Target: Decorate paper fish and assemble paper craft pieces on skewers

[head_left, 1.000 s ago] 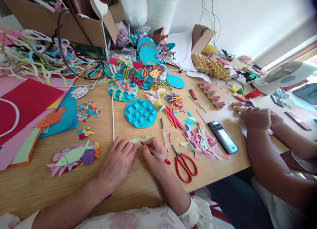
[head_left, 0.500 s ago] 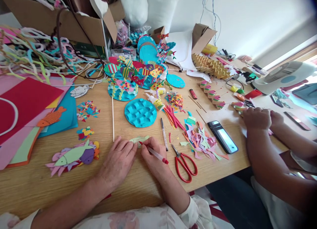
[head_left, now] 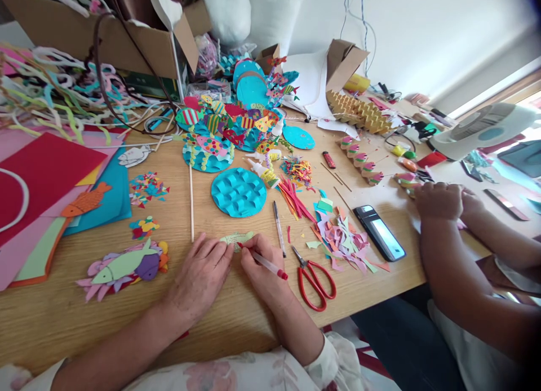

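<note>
A pale green paper fish [head_left: 230, 238] with drawn scale marks lies on the table, partly covered by my fingers. My left hand [head_left: 205, 272] rests flat over its left end, fingers stretched out and pressing it down. In my right hand [head_left: 264, 270] a red pen [head_left: 270, 265] is gripped, its tip on the fish's surface. Red-handled scissors [head_left: 316, 284] lie slightly open to the right of that hand. Another pen [head_left: 279, 229] with a clear barrel lies just beyond. Left of my left hand is a pile of cut paper fish [head_left: 124, 267], a green one on top.
A round blue textured disc [head_left: 239, 192] and a thin wooden stick [head_left: 191, 205] lie ahead. Paper scraps [head_left: 344, 239] and a phone [head_left: 380, 233] are to the right. Coloured sheets [head_left: 51, 177] cover the left side. A co-worker's hands [head_left: 442, 202] work at the right.
The whole view has shifted very slightly left. Both hands, the pen and the paper fish look nearly the same as before.
</note>
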A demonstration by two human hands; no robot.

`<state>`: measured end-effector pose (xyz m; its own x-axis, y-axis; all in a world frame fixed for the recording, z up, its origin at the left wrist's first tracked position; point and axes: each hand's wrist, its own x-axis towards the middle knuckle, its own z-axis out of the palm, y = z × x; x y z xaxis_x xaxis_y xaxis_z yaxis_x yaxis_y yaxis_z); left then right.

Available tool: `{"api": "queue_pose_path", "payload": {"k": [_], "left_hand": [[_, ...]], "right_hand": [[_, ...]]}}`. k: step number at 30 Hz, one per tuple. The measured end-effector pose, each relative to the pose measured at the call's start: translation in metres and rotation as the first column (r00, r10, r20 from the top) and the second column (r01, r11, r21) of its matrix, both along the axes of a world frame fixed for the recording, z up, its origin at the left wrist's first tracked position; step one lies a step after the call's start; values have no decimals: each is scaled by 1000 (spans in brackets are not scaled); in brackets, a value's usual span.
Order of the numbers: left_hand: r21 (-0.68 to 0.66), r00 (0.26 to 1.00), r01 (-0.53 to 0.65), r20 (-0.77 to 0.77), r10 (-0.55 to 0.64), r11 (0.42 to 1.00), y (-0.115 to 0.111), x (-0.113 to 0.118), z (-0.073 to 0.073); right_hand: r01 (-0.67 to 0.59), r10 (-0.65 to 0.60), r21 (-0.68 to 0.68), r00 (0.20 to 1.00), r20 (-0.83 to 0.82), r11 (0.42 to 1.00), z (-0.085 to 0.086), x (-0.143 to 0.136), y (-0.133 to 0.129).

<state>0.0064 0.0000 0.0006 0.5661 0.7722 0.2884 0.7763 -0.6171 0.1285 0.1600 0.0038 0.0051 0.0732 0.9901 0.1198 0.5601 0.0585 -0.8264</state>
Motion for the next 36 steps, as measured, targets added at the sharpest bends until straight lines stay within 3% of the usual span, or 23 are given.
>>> {"api": "queue_pose_path", "payload": {"k": [36], "left_hand": [[11,996,32,-79,-31,999,0,-2,1]], "right_hand": [[31,-32,-11,999,-36,999,2,0,0]]}}
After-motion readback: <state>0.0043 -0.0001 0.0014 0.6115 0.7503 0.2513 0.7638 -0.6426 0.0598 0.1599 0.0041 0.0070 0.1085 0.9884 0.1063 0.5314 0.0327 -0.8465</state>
